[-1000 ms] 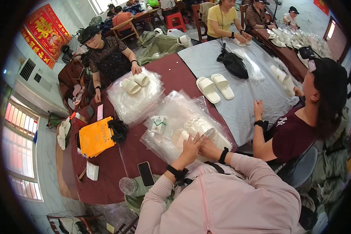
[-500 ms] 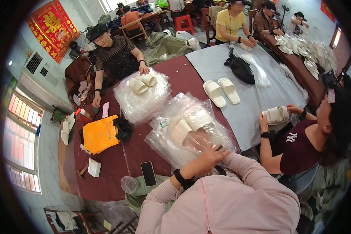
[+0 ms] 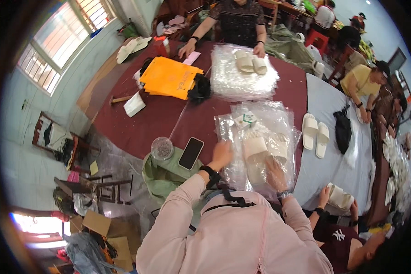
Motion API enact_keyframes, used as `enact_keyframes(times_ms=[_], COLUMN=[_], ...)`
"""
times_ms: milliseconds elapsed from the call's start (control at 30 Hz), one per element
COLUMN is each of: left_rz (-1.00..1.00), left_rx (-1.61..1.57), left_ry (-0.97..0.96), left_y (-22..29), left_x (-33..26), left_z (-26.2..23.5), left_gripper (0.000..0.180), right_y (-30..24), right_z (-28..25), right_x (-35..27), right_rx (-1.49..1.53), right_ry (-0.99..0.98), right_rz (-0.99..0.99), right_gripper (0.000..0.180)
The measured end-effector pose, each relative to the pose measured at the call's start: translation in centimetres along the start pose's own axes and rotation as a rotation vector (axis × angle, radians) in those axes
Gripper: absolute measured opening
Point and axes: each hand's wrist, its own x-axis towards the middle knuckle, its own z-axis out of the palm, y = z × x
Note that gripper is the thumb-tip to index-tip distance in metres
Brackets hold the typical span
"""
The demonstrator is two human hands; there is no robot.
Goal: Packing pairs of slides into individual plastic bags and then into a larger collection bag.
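Here, the slippers (image 3: 255, 148) by the right hand (image 3: 276, 176) lie lengthwise, toes pointing away.

2 clear bag stacks (image 3: 226, 84), 1 slipper pair (image 3: 244, 64) at each.
Also: 1 loose slipper pair (image 3: 310, 132) on grey cover (image 3: 314, 176), 1 dark phone (image 3: 191, 154), 1 clear cup (image 3: 162, 148), 1 black pouch (image 3: 342, 131), 1 wooden-handled tool (image 3: 121, 99), 1 green-white box (image 3: 245, 119).

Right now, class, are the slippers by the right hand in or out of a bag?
In: clear, shiny plastic covers the slippers beside the right hand.
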Motion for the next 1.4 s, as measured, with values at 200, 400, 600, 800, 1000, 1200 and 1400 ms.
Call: enact_keyframes(times_ms=[200,400,600,800,1000,1200,1400], left_rz=[-0.413,-0.395,-0.298,-0.23,-0.204,-0.569,-0.495], left_rx=[0.405,0.414,0.38,0.267,0.33,0.406,0.532], left_ry=[0.138,0.063,0.18,0.28,0.442,-0.126,-0.526], left_y=[-10.0,-11.1,-12.2,-11.3,-11.9,-13.9,-12.4], left_x=[-3.2,-2.7,-3.8,-6.0,-15.1,-23.5,-25.8], left_z=[-2.1,-2.9,-3.2,-3.2,-0.2,0.9,0.2], left_gripper=[0.071,0.07,0.079,0.085,0.075,0.084,0.109], right_y=[-0.1,-1.3,-5.2,-4.4,-6.6,-5.0,-8.2], right_z=[1.1,0.9,-3.3,-2.4,-6.4,-6.7,-12.0], right_x=[-7.6,-14.1,-13.6,-14.6,-8.8,-5.5,-1.4], right_rx=[0.145,0.17,0.369,0.87,1.446,1.043,0.935], right_ry=[-0.042,-0.216,-0.075,-0.125,-0.181,0.185,0.438], right_rz=[0.182,0.315,0.356,0.788,0.717,0.592,0.456], right_gripper=[0.056,0.042,0.026,0.045,0.051,0.031,0.028])
